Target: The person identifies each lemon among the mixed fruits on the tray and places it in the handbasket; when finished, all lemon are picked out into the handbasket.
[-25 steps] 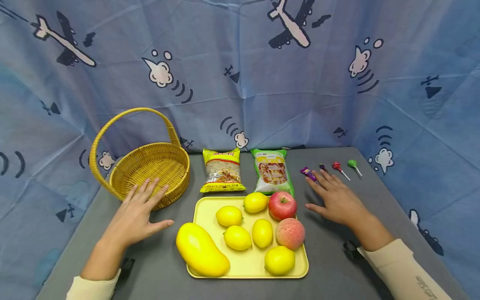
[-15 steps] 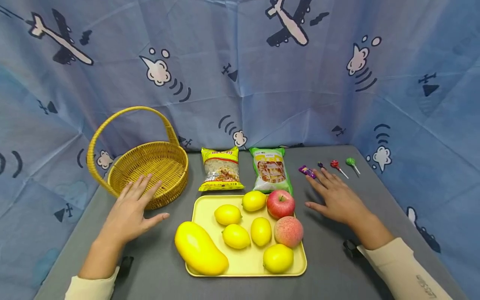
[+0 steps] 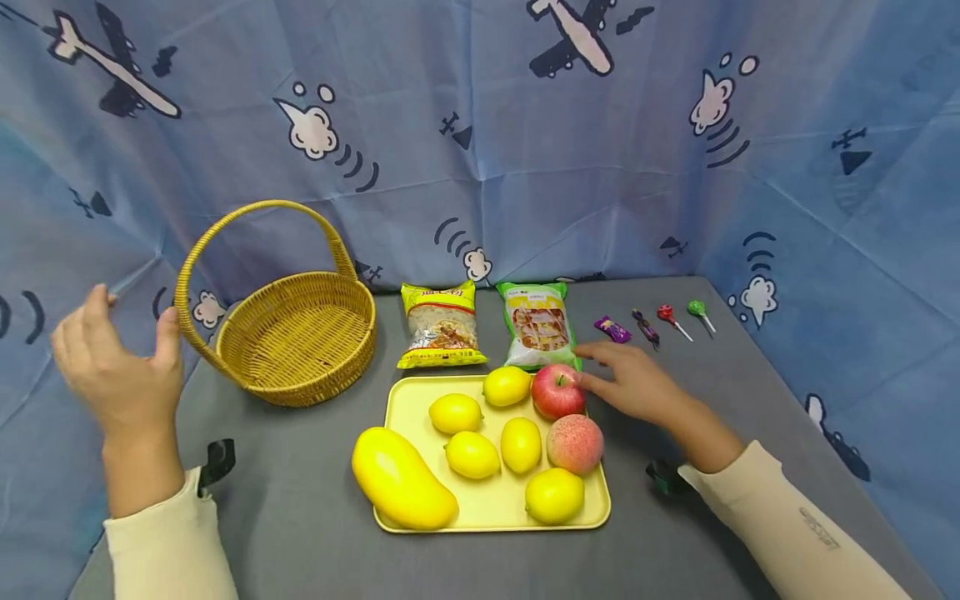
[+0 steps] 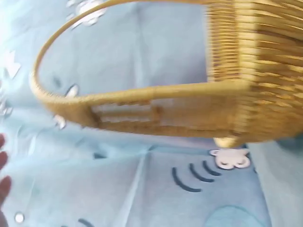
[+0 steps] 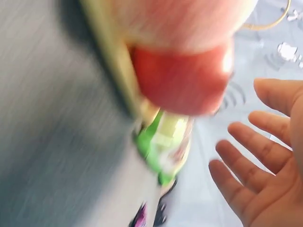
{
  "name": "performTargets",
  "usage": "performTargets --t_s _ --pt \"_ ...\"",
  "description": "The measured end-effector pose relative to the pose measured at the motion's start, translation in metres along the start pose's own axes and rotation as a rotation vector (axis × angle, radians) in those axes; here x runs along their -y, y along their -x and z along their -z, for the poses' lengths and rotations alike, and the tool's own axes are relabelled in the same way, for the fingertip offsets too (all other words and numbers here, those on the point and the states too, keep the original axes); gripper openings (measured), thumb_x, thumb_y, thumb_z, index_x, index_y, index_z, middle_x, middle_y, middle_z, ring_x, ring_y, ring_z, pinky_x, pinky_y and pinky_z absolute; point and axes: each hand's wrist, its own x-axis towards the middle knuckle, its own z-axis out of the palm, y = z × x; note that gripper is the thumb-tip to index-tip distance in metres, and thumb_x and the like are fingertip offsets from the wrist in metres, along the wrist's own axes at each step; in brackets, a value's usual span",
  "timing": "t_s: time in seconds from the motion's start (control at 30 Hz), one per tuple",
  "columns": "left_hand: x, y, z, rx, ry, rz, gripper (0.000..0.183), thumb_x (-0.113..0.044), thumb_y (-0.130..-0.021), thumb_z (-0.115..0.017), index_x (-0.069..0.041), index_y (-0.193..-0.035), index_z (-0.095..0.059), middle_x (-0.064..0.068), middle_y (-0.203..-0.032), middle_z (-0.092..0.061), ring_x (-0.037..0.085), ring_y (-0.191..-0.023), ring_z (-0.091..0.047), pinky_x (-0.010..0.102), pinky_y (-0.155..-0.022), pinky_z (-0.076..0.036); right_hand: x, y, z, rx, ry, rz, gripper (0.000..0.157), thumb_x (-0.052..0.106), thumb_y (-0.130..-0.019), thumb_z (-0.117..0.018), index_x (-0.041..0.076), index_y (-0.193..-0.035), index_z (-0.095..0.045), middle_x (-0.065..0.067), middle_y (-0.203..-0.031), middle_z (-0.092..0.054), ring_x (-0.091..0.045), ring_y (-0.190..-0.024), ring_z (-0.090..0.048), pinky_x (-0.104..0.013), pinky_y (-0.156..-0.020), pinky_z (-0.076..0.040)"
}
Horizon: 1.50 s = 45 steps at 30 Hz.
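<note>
Wicker basket: upright on the grey table at the back left, its tall handle arched up, presumably turned that way to leave it within easy reach
Left hand: raised just outside the handle, fingers upward and slightly bent, thumb well parted; I see a wide hand holding nothing, though whether the thumb touches the handle I cannot tell
Red apple: at the far right corner of the yellow tray, just beyond the peach
Right hand: back upward, thumb beside the apple and fingers pointing towards the green packet; my right wrist view shows fingers long and spread, with nothing held
Yellow tray: its rim probably keeps the five lemons from rolling off; the mango lies over the left edge, I'd guess because of its bulk
Yellow packet: beside the green one behind the tray, both face up, perhaps for easy recognition
Purple sweet: in a loose row with the dark sweet, red lollipop and green lollipop, spaced, I judge, for picking singly
</note>
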Motion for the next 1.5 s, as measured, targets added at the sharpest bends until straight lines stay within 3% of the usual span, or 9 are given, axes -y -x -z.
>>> performTargets --t_s 0.1,0.2,0.47,0.6,0.7,0.83,0.93,1.2,1.5 --pt "0.012 -0.006 0.0 0.125 -0.015 0.083 0.044 -0.029 -0.077 -0.066 0.0 -0.11 -0.059 0.018 -0.098 -0.06 0.038 -0.095 -0.048 0.042 -0.093 -0.032 0.019 -0.008 -0.002 0.022 -0.081 0.066 0.042 0.035 -0.081 -0.064 0.012 -0.116 -0.059 -0.002 -0.106 -0.059 -0.02 -0.091 -0.055 -0.041 -0.078 -0.048" --pt "0.018 -0.003 -0.003 0.247 0.008 0.122 0.035 -0.021 -0.077 -0.068 0.001 -0.104 -0.063 0.018 -0.094 -0.061 0.038 -0.091 -0.05 0.043 -0.086 -0.036 0.037 -0.012 -0.004 0.057 -0.108 0.134 0.036 0.03 -0.08 -0.067 0.012 -0.112 -0.061 0.001 -0.101 -0.061 -0.017 -0.084 -0.055 -0.035 -0.075 -0.05" --pt "0.017 0.001 -0.006 0.292 0.031 0.142 0.031 -0.019 -0.08 -0.067 0.002 -0.103 -0.064 0.02 -0.092 -0.058 0.033 -0.085 -0.052 0.04 -0.071 -0.038 0.065 -0.003 -0.003 0.057 -0.002 0.27 0.029 0.03 -0.079 -0.069 0.018 -0.105 -0.063 0.009 -0.101 -0.059 -0.007 -0.086 -0.054 -0.026 -0.076 -0.049" --pt "0.014 0.003 -0.005 0.424 -0.006 0.219 0.033 -0.022 -0.082 -0.064 0.001 -0.106 -0.062 0.016 -0.095 -0.058 0.029 -0.085 -0.053 0.035 -0.071 -0.037 0.071 0.018 -0.006 0.17 0.015 0.39 0.033 0.03 -0.077 -0.07 0.016 -0.106 -0.063 0.009 -0.101 -0.059 -0.007 -0.087 -0.053 -0.027 -0.079 -0.048" --pt "0.013 0.006 -0.006 0.497 -0.023 0.271 0.033 -0.022 -0.083 -0.063 0.0 -0.107 -0.06 0.014 -0.093 -0.059 0.025 -0.082 -0.053 0.027 -0.07 -0.035 0.075 0.034 -0.008 0.292 -0.001 0.423 0.038 0.036 -0.075 -0.071 0.018 -0.107 -0.063 0.01 -0.099 -0.058 -0.006 -0.084 -0.051 -0.025 -0.076 -0.048" --pt "0.014 0.008 -0.007 0.497 -0.027 0.298 0.032 -0.023 -0.082 -0.064 -0.002 -0.107 -0.061 0.01 -0.093 -0.06 0.013 -0.079 -0.051 0.014 -0.066 -0.034 0.079 0.048 -0.01 0.419 0.027 0.426 0.046 0.042 -0.073 -0.071 0.021 -0.112 -0.06 0.013 -0.1 -0.057 -0.004 -0.085 -0.05 -0.024 -0.076 -0.047" --pt "0.015 0.008 -0.007 0.486 -0.011 0.313 0.033 -0.024 -0.082 -0.065 -0.004 -0.107 -0.061 0.008 -0.094 -0.06 0.003 -0.077 -0.049 0.009 -0.068 -0.037 0.082 0.052 -0.011 0.452 0.099 0.471 0.05 0.042 -0.071 -0.072 0.02 -0.114 -0.059 0.012 -0.102 -0.056 -0.004 -0.086 -0.051 -0.025 -0.076 -0.048" --pt "0.02 0.006 -0.006 0.494 -0.019 0.344 0.036 -0.028 -0.081 -0.065 -0.006 -0.11 -0.062 0.009 -0.097 -0.062 -0.003 -0.078 -0.049 0.008 -0.07 -0.042 0.088 0.057 -0.022 0.395 0.241 0.584 0.052 0.038 -0.067 -0.076 0.017 -0.111 -0.06 0.007 -0.102 -0.055 -0.007 -0.085 -0.052 -0.024 -0.073 -0.049" --pt "0.024 0.008 -0.004 0.476 0.002 0.349 0.036 -0.027 -0.081 -0.065 -0.004 -0.109 -0.062 0.01 -0.095 -0.062 -0.013 -0.074 -0.043 0.005 -0.069 -0.04 0.091 0.053 -0.03 0.39 0.262 0.611 0.059 0.033 -0.064 -0.079 0.017 -0.116 -0.056 0.007 -0.097 -0.051 -0.006 -0.077 -0.048 -0.023 -0.067 -0.048"
